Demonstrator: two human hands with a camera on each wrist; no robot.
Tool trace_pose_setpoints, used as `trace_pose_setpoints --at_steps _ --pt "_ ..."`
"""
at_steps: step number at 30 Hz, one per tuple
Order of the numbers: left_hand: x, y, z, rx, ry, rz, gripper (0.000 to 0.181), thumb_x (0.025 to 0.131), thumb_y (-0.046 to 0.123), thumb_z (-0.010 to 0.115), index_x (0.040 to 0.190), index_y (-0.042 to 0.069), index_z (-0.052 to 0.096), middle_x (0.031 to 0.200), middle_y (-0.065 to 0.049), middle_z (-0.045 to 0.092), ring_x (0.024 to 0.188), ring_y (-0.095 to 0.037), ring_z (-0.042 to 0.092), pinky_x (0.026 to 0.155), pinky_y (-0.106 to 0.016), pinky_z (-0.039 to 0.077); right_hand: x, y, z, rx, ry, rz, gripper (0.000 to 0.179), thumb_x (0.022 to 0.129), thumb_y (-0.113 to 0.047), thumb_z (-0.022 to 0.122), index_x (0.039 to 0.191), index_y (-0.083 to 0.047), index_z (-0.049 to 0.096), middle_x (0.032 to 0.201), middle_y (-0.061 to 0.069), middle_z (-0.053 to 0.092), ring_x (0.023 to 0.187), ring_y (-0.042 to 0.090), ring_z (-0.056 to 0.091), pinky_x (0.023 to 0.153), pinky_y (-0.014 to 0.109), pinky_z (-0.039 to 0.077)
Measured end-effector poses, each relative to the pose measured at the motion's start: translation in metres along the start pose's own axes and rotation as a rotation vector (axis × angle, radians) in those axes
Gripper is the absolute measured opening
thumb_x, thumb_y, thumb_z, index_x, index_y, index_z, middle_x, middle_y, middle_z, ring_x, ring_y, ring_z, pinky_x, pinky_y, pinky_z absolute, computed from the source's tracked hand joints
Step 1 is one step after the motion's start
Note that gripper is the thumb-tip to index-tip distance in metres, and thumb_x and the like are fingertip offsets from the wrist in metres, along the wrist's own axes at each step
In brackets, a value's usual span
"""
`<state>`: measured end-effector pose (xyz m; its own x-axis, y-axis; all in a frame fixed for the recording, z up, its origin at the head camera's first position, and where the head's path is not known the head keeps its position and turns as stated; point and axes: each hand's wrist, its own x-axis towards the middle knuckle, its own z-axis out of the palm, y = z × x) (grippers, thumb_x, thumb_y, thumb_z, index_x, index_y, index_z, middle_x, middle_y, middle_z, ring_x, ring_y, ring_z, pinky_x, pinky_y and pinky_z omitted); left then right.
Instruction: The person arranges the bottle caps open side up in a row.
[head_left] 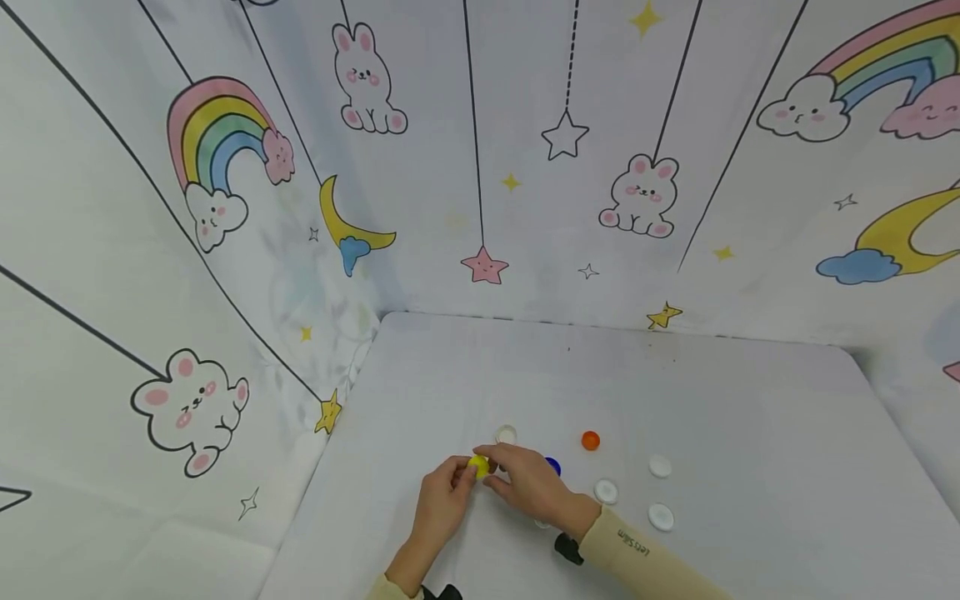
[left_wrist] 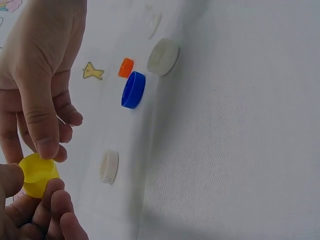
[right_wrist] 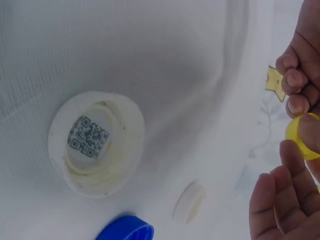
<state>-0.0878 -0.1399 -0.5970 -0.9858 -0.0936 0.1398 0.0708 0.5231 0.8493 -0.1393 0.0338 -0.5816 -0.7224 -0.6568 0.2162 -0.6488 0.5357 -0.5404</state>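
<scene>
A yellow bottle cap (head_left: 478, 467) is pinched between the thumb and fingers of my left hand (head_left: 441, 498), just above the table. My right hand (head_left: 534, 482) comes in from the other side, its fingertips at the cap's edge and its fingers loosely extended. In the left wrist view the right thumb lies against the rim of the yellow cap (left_wrist: 39, 175). The right wrist view shows the yellow cap (right_wrist: 304, 136) partly covered by the left thumb. Behind the right hand, a blue cap (head_left: 553, 465) is partly hidden.
On the white table (head_left: 720, 408) lie an orange cap (head_left: 591, 441) and several white caps, among them one white cap (head_left: 661, 517) on the right. A whitish cap (head_left: 506, 435) lies just beyond the hands. A printed cloth (head_left: 420, 192) hangs behind the table.
</scene>
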Motion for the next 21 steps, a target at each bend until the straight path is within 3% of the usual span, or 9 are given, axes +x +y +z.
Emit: trace_pose_setpoints --at_steps 6,10,16,21 --pt "0.0006 -0.0009 -0.0011 -0.066 -0.045 -0.106 0.026 0.099 0.031 0.058 0.096 0.007 0.069 0.071 0.004 0.064 0.060 -0.003 0.053 0.055 -0.020 0.045 -0.0005 -0.0002 0.0026 0.009 0.015 -0.007 0.039 0.087 -0.020 0.075 0.124 -0.016 0.062 0.099 -0.008 0.065 0.081 0.013 0.062 0.071 0.019 0.049" --pt "0.0008 -0.0004 -0.0010 -0.054 -0.063 -0.123 0.030 0.099 0.034 0.057 0.096 0.007 0.070 0.070 0.005 0.064 0.059 -0.004 0.053 0.055 -0.021 0.045 -0.0018 0.0008 0.0038 0.017 0.020 -0.010 0.035 0.088 -0.020 0.074 0.121 -0.015 0.063 0.096 -0.009 0.064 0.079 0.014 0.062 0.069 0.018 0.047" --pt "0.0001 -0.0013 -0.0005 -0.003 -0.084 -0.097 0.026 0.098 0.026 0.061 0.110 0.005 0.070 0.075 0.007 0.063 0.062 -0.004 0.053 0.056 -0.021 0.046 -0.0028 0.0029 0.0030 0.010 -0.002 0.015 0.034 0.091 -0.026 0.070 0.122 -0.016 0.063 0.093 -0.010 0.062 0.077 0.007 0.058 0.068 0.017 0.046" --pt "-0.0021 -0.0015 -0.0023 0.059 -0.097 -0.020 0.029 0.090 0.017 0.070 0.117 0.007 0.068 0.085 0.006 0.062 0.067 -0.003 0.053 0.058 -0.020 0.047 -0.0028 0.0043 0.0011 -0.004 -0.040 0.041 0.029 0.091 -0.028 0.069 0.118 -0.017 0.064 0.092 -0.011 0.061 0.076 0.001 0.053 0.069 0.018 0.046"
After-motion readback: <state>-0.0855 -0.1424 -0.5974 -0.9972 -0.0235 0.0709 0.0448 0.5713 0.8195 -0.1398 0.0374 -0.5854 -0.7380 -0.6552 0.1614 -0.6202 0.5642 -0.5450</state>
